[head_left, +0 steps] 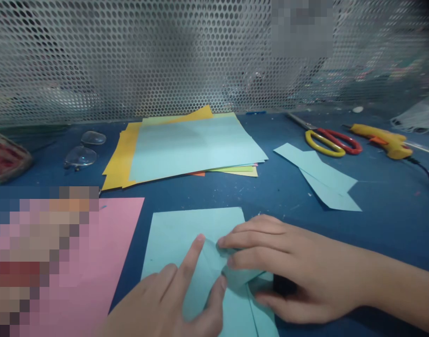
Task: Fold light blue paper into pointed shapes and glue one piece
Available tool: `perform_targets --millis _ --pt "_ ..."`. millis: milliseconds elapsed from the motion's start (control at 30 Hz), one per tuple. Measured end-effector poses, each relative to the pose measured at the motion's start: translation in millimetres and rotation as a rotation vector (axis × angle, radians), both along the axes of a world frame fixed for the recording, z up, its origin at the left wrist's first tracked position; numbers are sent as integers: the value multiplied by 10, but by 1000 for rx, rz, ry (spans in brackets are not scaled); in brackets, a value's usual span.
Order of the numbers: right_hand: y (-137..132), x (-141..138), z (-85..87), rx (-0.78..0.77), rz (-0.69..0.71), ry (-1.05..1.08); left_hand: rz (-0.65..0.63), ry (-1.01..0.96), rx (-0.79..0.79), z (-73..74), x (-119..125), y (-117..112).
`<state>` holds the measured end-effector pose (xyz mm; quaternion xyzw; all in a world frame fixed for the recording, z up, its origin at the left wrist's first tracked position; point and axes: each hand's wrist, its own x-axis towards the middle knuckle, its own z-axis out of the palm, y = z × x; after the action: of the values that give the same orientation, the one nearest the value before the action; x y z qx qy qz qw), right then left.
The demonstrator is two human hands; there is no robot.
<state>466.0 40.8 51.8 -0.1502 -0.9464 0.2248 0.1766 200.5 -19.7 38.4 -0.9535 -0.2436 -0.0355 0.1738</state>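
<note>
Light blue paper (196,222) lies in front of me, with a folded, partly lifted flap under my hands. My left hand (172,299) rests on it from below. Its index finger is stretched out along the sheet, and its thumb stands apart, touching near the flap's edge. From the right, my right hand (288,267) has its fingers bent over the flap and its thumb below, with folded paper between them. Part of the fold is hidden by the fingers.
A stack of coloured paper (193,145) lies behind, with pink paper (123,224) at left. Glasses (81,157), crossed blue strips (320,175), scissors (327,140) and a corded yellow glue gun (386,140) lie around. A perforated panel (130,56) stands behind. Pixelation covers the lower left.
</note>
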Motion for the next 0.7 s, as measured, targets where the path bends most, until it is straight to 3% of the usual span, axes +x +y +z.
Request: perform_targets --millis 333,700 --pt "-5 7 40 31 14 -222 35 -26 33 -23 41 0" --pt "-38 10 194 -47 -51 -74 40 -7 -38 28 28 -11"
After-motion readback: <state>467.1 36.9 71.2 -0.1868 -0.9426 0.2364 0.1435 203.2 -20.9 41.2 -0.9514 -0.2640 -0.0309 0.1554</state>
